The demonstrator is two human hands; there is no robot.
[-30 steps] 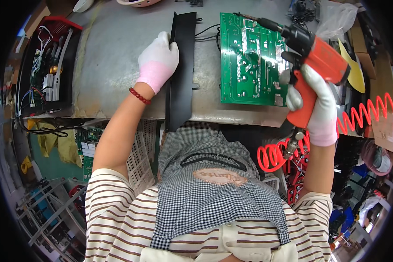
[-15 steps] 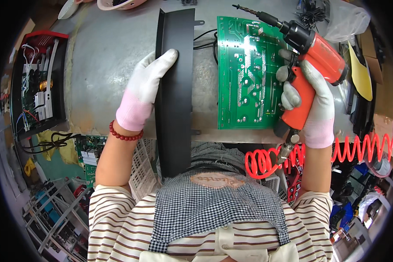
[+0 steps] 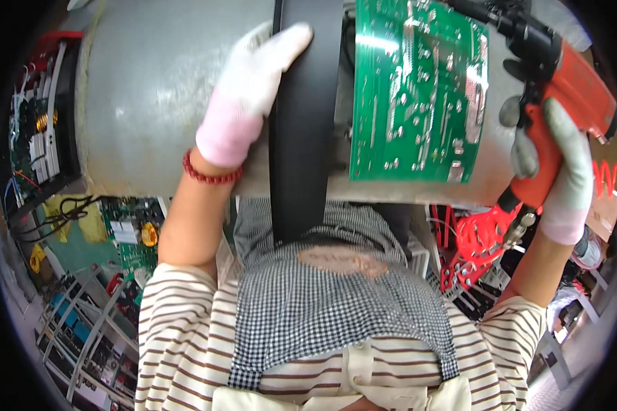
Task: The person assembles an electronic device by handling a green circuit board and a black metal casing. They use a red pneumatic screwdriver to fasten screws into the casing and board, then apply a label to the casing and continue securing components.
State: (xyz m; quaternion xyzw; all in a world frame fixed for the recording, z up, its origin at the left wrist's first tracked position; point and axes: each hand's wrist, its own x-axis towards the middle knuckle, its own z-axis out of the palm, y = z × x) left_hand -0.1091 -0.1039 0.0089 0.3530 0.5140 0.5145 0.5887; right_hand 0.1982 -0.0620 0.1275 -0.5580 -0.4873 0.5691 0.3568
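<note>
At a metal workbench (image 3: 158, 89), I hold a long black panel (image 3: 305, 137) in my gloved left hand (image 3: 257, 75) and an orange-red power driver (image 3: 583, 85) in my gloved right hand (image 3: 570, 164). The panel stands lengthwise, left of a green circuit board (image 3: 415, 103), its near end reaching past the bench edge to my checked apron (image 3: 343, 301); whether it rests on the bench, I cannot tell.

The step in hand looks to be handling and placing the panel, with the driver held ready off to the right. The next move, I judge, calls for a steady left grip and the driver's nose held clear of the board.

My left forearm slants up from the near side, a red bead bracelet (image 3: 209, 179) at the wrist, thumb laid over the panel's face and fingers at its left edge, partly hidden. My right arm angles outward, hand wrapped round the driver's handle, nose toward the far left; whether the trigger is pressed does not show. A red coiled hose (image 3: 483, 236) hangs below.
</note>
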